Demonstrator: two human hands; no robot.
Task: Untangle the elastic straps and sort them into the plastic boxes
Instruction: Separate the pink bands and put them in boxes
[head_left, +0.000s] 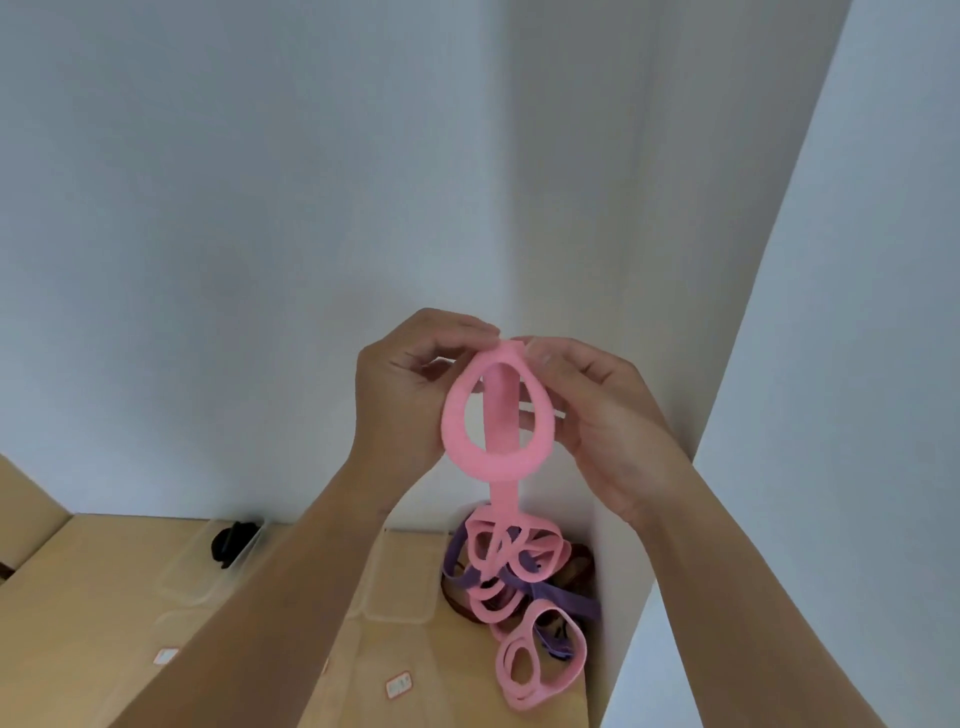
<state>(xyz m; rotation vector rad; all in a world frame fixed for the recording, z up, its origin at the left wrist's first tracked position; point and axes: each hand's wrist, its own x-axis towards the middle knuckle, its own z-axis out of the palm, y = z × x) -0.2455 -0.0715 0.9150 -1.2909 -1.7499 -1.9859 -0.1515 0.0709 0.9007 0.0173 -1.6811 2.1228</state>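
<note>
Tabletop (104, 623) in tan, clear plastic boxes (192, 577) on it, pale walls (260, 156) behind.

Plain indoor workroom, pale walls (260, 208) meeting in a corner behind the left grip (410, 400), light wooden table (104, 623) below it, clear plastic boxes (400, 603), small stuck-on labels (398, 685)

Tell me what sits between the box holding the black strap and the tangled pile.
In the head view, a second clear box sits there, partly behind the left forearm, which crosses in front of the gap.
</note>
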